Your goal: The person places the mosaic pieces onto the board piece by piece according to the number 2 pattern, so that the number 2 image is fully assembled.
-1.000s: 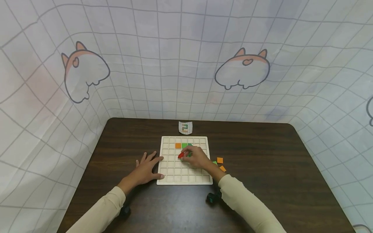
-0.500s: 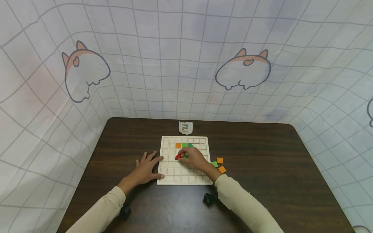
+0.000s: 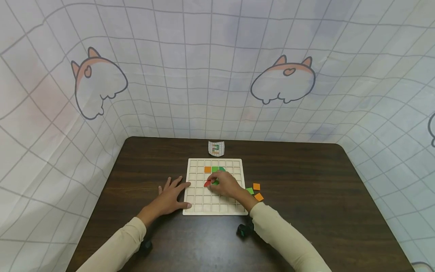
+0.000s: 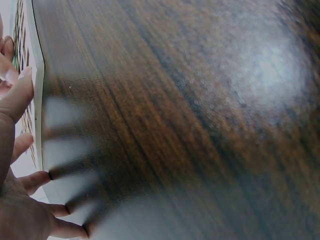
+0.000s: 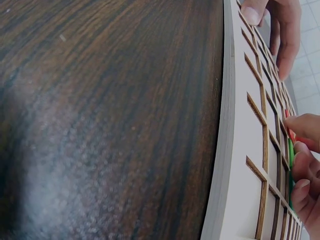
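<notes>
Red piece (image 3: 207, 184) has shifted toward eight o'clock, pinched at nine o'clock of the right hand (image 3: 225, 185); splayed left hand (image 3: 168, 200) touches the board (image 3: 204, 198).

Board (image 3: 200, 200): pale, looks like wood, matt and smooth, faint layer lines along its edge. Table (image 3: 306, 189) under the board: dark wood grain, glossy, bright sheen just in front of the board. Loose tiles (image 3: 256, 186) right of the board and red tile (image 3: 207, 184) at the board: smooth, wood or plastic unclear. Card (image 3: 216, 149) behind the board: paper-like, curled. Backdrop (image 3: 210, 75) beyond the board: matt printed cloth, rippled.
</notes>
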Demonstrator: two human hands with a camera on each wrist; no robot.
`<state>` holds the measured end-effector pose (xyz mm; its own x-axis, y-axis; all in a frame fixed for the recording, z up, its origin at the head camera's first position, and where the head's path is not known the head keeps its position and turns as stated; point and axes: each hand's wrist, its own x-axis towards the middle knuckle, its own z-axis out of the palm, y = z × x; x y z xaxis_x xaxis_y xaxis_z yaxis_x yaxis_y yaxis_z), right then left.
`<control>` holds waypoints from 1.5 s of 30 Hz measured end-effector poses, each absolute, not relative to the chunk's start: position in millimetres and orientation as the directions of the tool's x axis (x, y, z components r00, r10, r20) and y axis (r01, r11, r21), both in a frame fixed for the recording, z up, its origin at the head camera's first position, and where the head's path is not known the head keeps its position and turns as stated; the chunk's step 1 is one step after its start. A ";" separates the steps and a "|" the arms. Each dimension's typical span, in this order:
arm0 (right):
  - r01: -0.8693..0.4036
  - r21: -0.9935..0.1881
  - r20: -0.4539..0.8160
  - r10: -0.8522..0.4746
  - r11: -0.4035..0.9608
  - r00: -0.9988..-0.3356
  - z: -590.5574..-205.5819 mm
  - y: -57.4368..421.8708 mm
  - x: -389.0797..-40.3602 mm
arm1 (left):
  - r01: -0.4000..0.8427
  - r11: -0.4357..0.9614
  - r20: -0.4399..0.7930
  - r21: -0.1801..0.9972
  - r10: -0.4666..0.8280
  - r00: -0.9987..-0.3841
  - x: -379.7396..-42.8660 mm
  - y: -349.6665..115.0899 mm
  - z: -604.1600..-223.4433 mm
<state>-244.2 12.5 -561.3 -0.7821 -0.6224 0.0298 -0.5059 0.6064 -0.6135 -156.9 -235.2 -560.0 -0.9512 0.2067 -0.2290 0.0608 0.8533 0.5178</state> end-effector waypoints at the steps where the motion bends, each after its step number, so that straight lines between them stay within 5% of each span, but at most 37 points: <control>1: -0.511 -0.609 0.033 -0.625 0.606 -0.780 -561.4 12.5 -244.6 | 0.061 0.853 -0.229 0.518 0.207 -0.951 -157.0 -235.1 -560.1; 20: -0.546 -0.602 0.071 -0.643 0.582 -0.763 -559.6 20.3 -242.7 | 0.064 0.855 -0.229 0.515 0.209 -0.951 -156.2 -232.8 -559.1; 45: -0.492 -0.680 0.057 -0.630 0.543 -0.774 -549.3 101.0 -245.8 | 0.078 0.843 -0.196 0.533 0.212 -0.957 -153.4 -233.6 -559.6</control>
<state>-245.8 101.0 -549.3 -0.7742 -0.6304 0.0567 -0.4922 0.5434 -0.6801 -153.4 -233.6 -559.6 -0.9574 0.2124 -0.1956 0.0780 0.8426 0.5329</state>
